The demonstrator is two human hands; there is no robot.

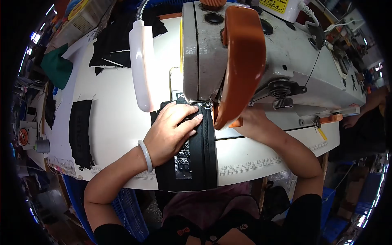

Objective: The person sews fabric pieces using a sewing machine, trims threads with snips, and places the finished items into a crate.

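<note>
My left hand [169, 128] lies flat on a black fabric piece [204, 163], its fingertips close to the presser foot [207, 105]. A white bangle [145, 156] circles that wrist. The fabric hangs slightly over the table's front edge. It carries a shiny printed strip [183, 165], partly covered by my hand. Above the fabric stands a grey sewing machine [200, 73] with an orange guard [245, 61]. My right hand [251, 120] reaches behind this guard, close to the machine's needle area; its fingers are hidden, so I cannot see whether it holds anything.
A white lamp [141, 67] shines beside the needle area. Black fabric pieces [81, 132] lie at the left and at the back. Green cloth [58, 65] rests on the left edge. Along the table's front runs a printed ruler [261, 160]. Another person's arm [367, 106] shows at right.
</note>
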